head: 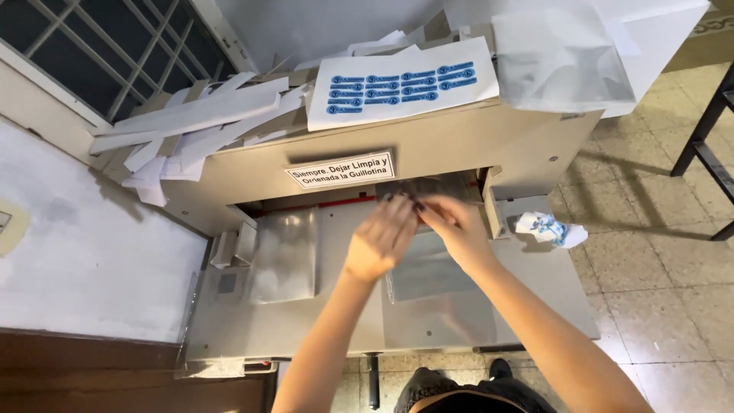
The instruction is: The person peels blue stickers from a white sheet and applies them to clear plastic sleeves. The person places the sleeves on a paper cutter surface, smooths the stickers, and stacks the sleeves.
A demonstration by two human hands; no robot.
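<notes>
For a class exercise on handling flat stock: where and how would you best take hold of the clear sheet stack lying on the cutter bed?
Probably by its near edge, from the operator's side. The clear stack lies flat with its far end under the cutter head, where the left hand and right hand press it; only the near edge lies free.

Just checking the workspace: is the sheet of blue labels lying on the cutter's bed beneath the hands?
No, the sheet of blue labels lies on top of the cutter's housing, above the hands.
</notes>
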